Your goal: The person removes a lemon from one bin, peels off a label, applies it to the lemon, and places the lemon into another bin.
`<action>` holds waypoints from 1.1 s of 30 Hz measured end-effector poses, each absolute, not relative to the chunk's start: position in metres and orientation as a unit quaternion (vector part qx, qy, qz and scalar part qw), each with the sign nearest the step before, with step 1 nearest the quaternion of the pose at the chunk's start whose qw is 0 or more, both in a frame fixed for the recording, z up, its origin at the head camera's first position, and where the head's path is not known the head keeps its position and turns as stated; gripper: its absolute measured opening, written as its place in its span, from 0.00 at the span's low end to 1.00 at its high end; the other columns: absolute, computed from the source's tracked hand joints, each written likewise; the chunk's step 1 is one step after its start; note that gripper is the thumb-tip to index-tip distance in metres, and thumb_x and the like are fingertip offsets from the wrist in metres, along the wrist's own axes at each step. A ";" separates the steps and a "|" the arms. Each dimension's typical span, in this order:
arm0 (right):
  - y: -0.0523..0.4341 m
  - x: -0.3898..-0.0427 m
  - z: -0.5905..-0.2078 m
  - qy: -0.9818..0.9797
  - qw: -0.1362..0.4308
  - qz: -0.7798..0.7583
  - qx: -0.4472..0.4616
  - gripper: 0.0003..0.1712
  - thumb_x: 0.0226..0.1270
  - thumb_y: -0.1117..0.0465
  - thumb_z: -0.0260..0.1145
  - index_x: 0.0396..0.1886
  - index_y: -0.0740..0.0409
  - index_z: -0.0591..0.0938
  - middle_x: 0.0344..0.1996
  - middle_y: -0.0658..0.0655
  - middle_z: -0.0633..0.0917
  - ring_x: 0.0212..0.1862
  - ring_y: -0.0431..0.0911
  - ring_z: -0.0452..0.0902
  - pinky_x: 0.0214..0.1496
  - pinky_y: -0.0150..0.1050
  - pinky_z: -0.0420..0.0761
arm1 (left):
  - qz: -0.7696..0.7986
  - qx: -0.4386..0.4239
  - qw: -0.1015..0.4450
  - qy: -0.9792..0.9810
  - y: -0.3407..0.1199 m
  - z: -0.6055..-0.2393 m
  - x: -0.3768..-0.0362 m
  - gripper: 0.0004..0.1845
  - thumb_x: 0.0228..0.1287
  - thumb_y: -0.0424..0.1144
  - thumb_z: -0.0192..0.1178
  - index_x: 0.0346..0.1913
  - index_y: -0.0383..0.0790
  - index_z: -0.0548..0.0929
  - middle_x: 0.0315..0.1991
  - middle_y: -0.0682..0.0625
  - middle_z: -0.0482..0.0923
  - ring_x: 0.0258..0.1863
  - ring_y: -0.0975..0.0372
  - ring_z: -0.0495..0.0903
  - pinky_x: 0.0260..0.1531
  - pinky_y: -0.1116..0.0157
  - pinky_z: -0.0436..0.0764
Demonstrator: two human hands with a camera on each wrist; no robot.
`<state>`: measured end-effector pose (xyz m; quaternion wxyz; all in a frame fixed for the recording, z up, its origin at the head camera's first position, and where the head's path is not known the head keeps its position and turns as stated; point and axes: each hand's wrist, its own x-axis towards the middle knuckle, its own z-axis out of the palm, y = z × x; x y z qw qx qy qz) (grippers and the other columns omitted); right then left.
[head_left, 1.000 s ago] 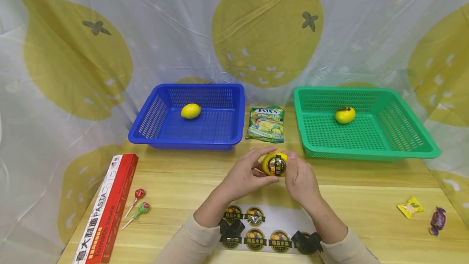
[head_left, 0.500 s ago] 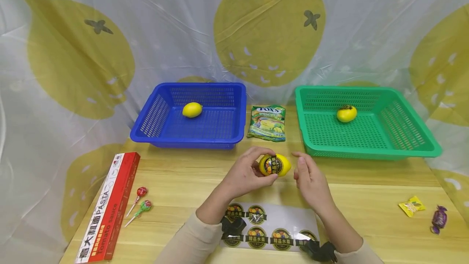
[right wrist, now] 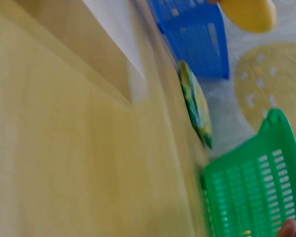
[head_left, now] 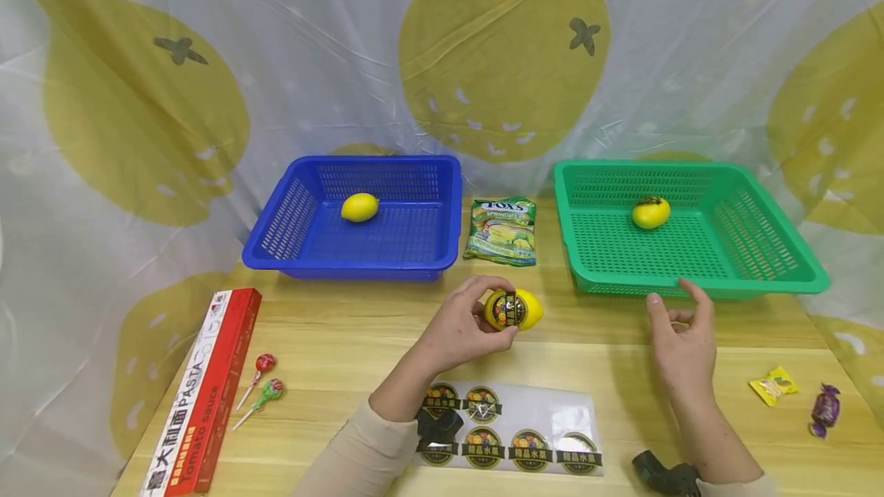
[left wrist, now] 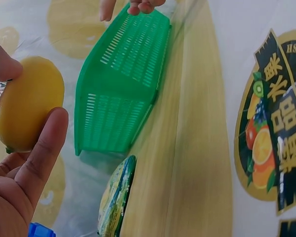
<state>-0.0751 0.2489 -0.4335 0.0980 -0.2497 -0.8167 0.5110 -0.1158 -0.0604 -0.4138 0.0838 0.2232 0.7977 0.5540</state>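
My left hand (head_left: 464, 326) holds a yellow lemon (head_left: 528, 310) above the table, its thumb and fingers curled round one end. A round black and gold fruit label is stuck on the lemon's upper side in the head view. From the left wrist view the same lemon (left wrist: 37, 94) shows its plain side between thumb and fingers. My right hand (head_left: 684, 347) hovers in front of the green basket (head_left: 697, 286), holding nothing, with its thumb and forefinger apart. Below the hands lies a sheet of labels (head_left: 552, 413) with several round stickers on it.
A blue basket (head_left: 359, 259) with one lemon (head_left: 360, 207) stands back left; the green basket holds a labelled lemon (head_left: 651, 212). Between them lies a candy bag (head_left: 503, 232). Left are a pasta box (head_left: 207, 397) and lollipops (head_left: 265, 363); right, wrapped candies (head_left: 773, 386).
My right hand has let go of the lemon and moved right, toward the front of the green basket. My left hand keeps the lemon, turned slightly so more of its yellow tip shows.
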 end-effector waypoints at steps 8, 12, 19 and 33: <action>0.281 -0.092 -0.427 -0.808 0.075 0.507 -0.290 0.43 0.73 0.34 0.55 0.81 0.31 0.49 0.45 0.46 0.67 0.37 0.43 0.68 0.31 0.35 0.74 | 0.566 0.216 0.106 0.788 -0.061 -0.412 -0.116 0.30 0.54 0.30 0.74 0.60 0.51 0.77 0.56 0.49 0.74 0.34 0.64 0.85 0.36 0.68 0.88; 0.286 -0.096 -0.427 -0.802 0.058 0.516 -0.294 0.44 0.73 0.34 0.56 0.82 0.31 0.49 0.47 0.46 0.67 0.40 0.43 0.68 0.32 0.34 0.75 | 0.564 0.219 0.109 0.789 -0.060 -0.411 -0.116 0.31 0.54 0.31 0.73 0.61 0.51 0.77 0.58 0.48 0.73 0.35 0.64 0.85 0.36 0.68 0.88; 0.287 -0.098 -0.429 -0.799 0.054 0.521 -0.297 0.45 0.72 0.33 0.57 0.82 0.30 0.48 0.51 0.45 0.67 0.40 0.39 0.71 0.33 0.32 0.77 | 0.537 0.226 0.089 0.808 -0.052 -0.402 -0.122 0.31 0.58 0.36 0.73 0.64 0.54 0.75 0.60 0.49 0.73 0.34 0.65 0.84 0.36 0.70 0.87; 0.288 -0.099 -0.433 -0.798 0.078 0.525 -0.284 0.43 0.72 0.36 0.59 0.81 0.34 0.53 0.48 0.47 0.70 0.33 0.34 0.74 0.30 0.29 0.78 | 0.347 0.339 0.024 0.874 0.036 -0.357 -0.195 0.32 0.60 0.51 0.72 0.65 0.47 0.76 0.61 0.54 0.79 0.50 0.64 0.78 0.42 0.75 0.77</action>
